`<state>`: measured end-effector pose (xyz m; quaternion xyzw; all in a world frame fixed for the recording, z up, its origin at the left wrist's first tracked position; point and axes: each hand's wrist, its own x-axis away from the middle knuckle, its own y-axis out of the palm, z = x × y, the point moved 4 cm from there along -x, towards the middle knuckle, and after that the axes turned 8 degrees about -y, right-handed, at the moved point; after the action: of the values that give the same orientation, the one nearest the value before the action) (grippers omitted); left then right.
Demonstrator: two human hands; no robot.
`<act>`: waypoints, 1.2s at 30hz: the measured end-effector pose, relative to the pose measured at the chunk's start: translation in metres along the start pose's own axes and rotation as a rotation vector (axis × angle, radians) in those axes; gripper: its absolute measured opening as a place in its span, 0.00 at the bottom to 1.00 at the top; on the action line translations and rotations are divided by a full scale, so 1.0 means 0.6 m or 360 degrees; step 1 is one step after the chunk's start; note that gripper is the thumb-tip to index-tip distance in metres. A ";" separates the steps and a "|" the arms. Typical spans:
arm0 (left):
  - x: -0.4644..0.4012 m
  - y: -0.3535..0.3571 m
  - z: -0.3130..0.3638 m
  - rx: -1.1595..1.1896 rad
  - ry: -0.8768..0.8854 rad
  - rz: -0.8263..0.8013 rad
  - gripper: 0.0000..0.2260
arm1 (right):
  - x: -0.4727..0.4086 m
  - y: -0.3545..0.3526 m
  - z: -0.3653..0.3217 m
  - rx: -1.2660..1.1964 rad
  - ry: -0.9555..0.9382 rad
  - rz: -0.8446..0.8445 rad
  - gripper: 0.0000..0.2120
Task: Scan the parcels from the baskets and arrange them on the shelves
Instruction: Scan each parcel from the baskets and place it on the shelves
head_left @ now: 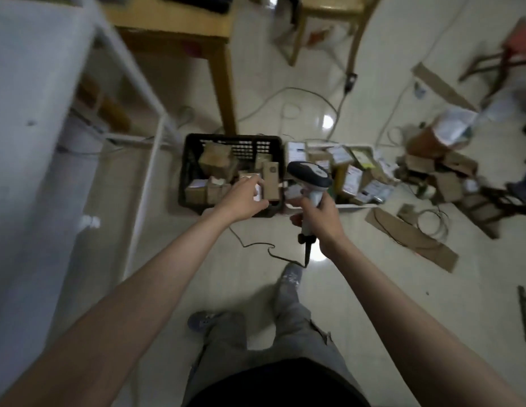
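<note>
Surroundings: a white shelf unit stands at the left, with a few brown items on a lower level, too blurred to identify. A wooden table stands beyond the baskets; one leg comes down just behind the black basket. Cables run loose across the tiled floor. At the right, flattened cardboard pieces and a heap of opened boxes lie scattered just beside the white basket. The person's two shoes and grey trouser legs show below the arms.

Task items: the black basket sits on the floor ahead, holding several brown cardboard parcels. The white basket stands touching its right side, filled with labelled parcels. A tall narrow parcel stands upright at the black basket's near right corner.

Left hand: reaches over the near rim of the black basket. Its fingers are curled, with the tips meeting a small white-faced item just left of the tall parcel. Whether they pinch it or only touch cannot be told; the frame is blurred there.

Right hand: fingers wrapped firmly round the handle of a white scanner, head raised above the seam between the two baskets. Its dark cord trails down across the floor.
</note>
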<state>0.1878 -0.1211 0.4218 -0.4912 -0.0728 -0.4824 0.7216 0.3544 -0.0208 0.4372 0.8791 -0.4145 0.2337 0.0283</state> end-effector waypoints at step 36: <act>-0.627 0.519 0.556 -0.0623 0.0249 -0.0712 0.20 | -0.429 -0.644 0.280 -0.0465 0.0738 0.0880 0.03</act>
<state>0.3525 0.3897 0.1743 -0.5542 -0.0290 -0.6704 0.4926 0.5655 0.3756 0.2317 0.6448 -0.6472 0.3634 0.1822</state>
